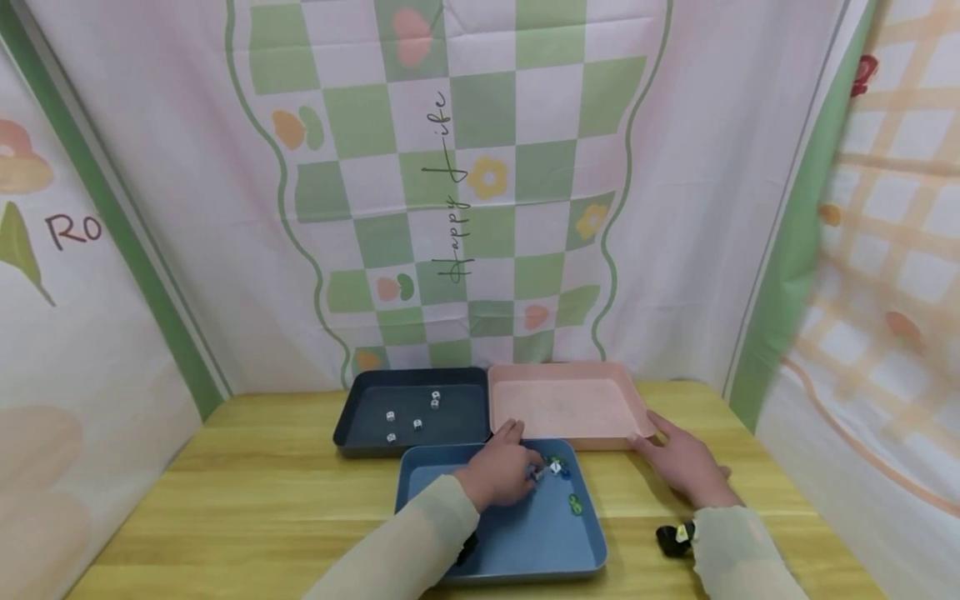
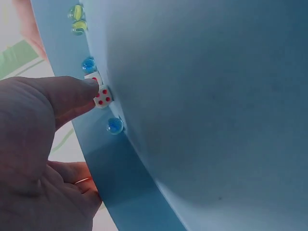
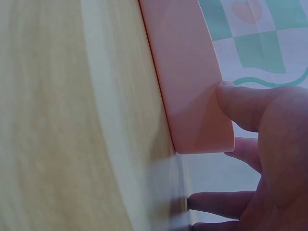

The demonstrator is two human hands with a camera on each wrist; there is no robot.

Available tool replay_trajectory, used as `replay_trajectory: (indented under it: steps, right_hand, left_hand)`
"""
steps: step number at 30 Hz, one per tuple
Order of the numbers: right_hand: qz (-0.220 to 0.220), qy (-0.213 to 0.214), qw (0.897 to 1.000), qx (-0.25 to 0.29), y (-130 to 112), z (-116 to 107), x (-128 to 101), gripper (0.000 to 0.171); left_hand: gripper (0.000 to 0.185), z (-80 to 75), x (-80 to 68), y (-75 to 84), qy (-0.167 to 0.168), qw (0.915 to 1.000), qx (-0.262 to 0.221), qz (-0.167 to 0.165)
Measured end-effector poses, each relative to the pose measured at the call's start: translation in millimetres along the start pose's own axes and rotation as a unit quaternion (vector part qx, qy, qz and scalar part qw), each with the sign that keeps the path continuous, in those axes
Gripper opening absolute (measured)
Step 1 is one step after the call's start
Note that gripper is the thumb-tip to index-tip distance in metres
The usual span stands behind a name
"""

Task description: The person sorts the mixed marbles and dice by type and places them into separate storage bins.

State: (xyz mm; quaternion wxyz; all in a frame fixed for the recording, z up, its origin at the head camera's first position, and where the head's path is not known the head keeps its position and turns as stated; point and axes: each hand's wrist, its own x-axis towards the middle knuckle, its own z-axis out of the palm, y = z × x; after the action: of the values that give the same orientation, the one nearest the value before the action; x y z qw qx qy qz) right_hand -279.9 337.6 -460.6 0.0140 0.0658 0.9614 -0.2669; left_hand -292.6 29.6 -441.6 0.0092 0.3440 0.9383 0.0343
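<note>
Reaching into the blue tray (image 1: 517, 542), the left hand (image 1: 501, 473) curls its fingers down over a white die with red pips (image 2: 102, 96) that lies against the tray's far wall. The left wrist view shows a fingertip (image 2: 89, 86) pressed on the top of that die; whether the thumb closes on its other side cannot be told, so a true pinch is not confirmed. Blue glass marbles (image 2: 114, 125) sit just beside the die along the same wall, one on each side, and a yellow-green marble (image 2: 77, 12) lies further along. From the head view a green marble (image 1: 575, 503) rests apart from them on the tray floor.

The right hand (image 1: 686, 467) lies on the wooden bench (image 1: 247, 500) with straight, relaxed fingers, its thumb (image 3: 240, 103) touching the near right corner of the pink tray (image 1: 570, 404); it grips nothing.

Behind the blue tray and left of the pink one stands a dark tray (image 1: 360, 417) holding four white dice (image 1: 435, 399), spread apart. A small black object (image 1: 672, 538) lies on the bench near the right sleeve. A checked green-and-white cloth (image 1: 465, 167) hangs behind.
</note>
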Motion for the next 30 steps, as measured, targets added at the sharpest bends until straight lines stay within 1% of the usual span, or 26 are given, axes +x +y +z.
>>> replay_trajectory:
  steps: [3, 6, 10, 14, 17, 19, 24, 30]
  right_hand:
    - [-0.005, 0.002, 1.0, 0.001, 1, 1, 0, 0.091]
    - [-0.013, 0.006, 1.0, 0.002, 1, 2, 0, 0.09]
    - [-0.015, 0.007, 1.0, 0.003, 1, 2, 0, 0.09]
    - [-0.011, 0.004, 1.0, 0.003, 1, 1, 1, 0.091]
    - [-0.012, 0.004, 1.0, 0.002, 1, 1, 1, 0.091]
    - [-0.013, 0.004, 1.0, 0.002, 1, 2, 1, 0.091]
    - [-0.011, 0.004, 1.0, 0.002, -1, 1, -1, 0.091]
    - [-0.012, -0.001, 1.0, 0.001, -4, -1, -2, 0.091]
  left_hand:
    - [0.022, -0.7, -0.9, -0.2, 0.006, 0.9999, -0.011, -0.001]
    - [0.02, 0.1, -0.4, -1.5, 0.006, 1.0, -0.002, 0.001]
    - [0.011, 2.1, 1.2, -4.2, 0.005, 0.9999, 0.009, 0.009]
    - [0.012, 1.8, 0.5, -6.3, 0.001, 0.9999, -0.001, 0.01]
    - [0.012, 1.4, -0.5, -7.8, -0.001, 0.9998, 0.007, 0.02]
    - [0.007, 1.0, -1.2, -8.4, -0.002, 0.9996, 0.014, 0.024]
    - [0.009, 0.4, -4.2, -8.8, -0.01, 0.9999, -0.011, 0.003]
    - [0.01, -0.5, -5.3, -10.9, -0.01, 0.9998, -0.015, 0.009]
